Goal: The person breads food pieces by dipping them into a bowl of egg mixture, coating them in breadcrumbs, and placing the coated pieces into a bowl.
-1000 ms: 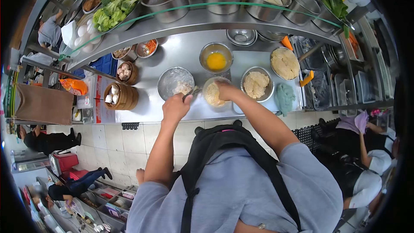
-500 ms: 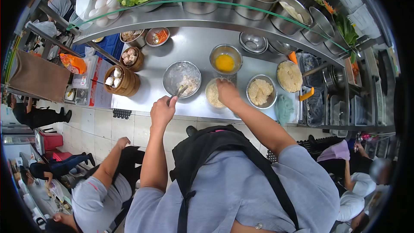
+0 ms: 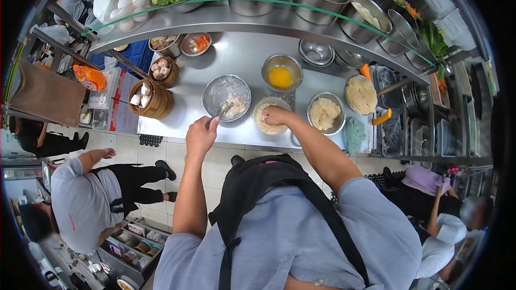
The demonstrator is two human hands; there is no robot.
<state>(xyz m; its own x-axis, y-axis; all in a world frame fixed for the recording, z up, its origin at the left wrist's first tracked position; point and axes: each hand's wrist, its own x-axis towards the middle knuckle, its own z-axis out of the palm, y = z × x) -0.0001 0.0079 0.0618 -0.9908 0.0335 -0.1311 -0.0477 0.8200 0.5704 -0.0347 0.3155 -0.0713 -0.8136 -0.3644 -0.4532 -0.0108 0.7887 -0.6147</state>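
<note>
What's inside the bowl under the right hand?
Pale crumbs fill the bowl. The right hand rests in them, its fingers covering the crumbs beneath, so anything held there is hidden.

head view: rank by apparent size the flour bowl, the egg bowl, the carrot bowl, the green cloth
1. flour bowl, by the tongs in the left hand: largest.
2. egg bowl: clearly smaller.
3. green cloth and carrot bowl: look alike; the fisheye edge makes this unsure, so no ranking between them.
</note>
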